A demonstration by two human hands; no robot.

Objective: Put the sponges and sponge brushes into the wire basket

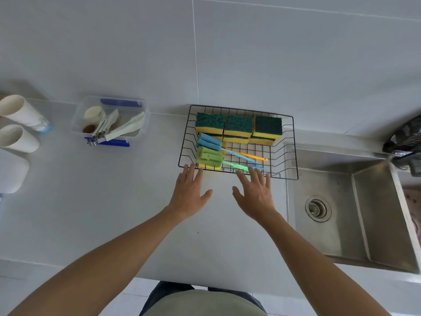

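Note:
A black wire basket [293,144] stands on the grey counter against the wall. Several yellow sponges with green scouring tops [238,126] are stacked along its far side. In front of them lie sponge brushes: a blue one [209,142], a green one [210,156] and a yellow head under them, their thin handles [249,155] pointing right. My left hand [189,192] is flat and empty, its fingertips at the basket's near left rim. Spread and empty, my right hand [255,192] has its fingertips over the near rim.
A steel sink [355,213] with a drain lies right of the basket. A clear plastic box [109,120] with utensils sits at the left, and two white cups [18,126] further left. A dark object [405,137] rests at the right edge.

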